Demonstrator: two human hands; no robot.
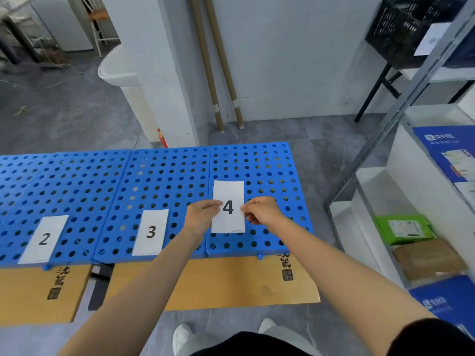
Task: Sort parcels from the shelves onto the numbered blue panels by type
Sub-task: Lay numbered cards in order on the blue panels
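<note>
Blue perforated panels (164, 176) lie side by side on the floor in front of me. White paper cards marked 2 (43, 238) and 3 (151, 232) rest on two of them. Over the rightmost panel (267, 165) I hold a white card marked 4 (228, 196) by its two side edges: my left hand (201, 214) pinches the left edge, my right hand (262, 210) pinches the right edge. On the metal shelf at right lie parcels: a green bag (403, 228), a brown padded envelope (429, 260) and blue envelopes (447, 152).
Flat cardboard sheets (231, 281) stick out under the panels' near edge. A grey shelf upright (401, 106) slants at right, with a black crate (403, 29) above. Two cardboard tubes (218, 68) lean on the back wall. A white bin (118, 68) stands at a pillar.
</note>
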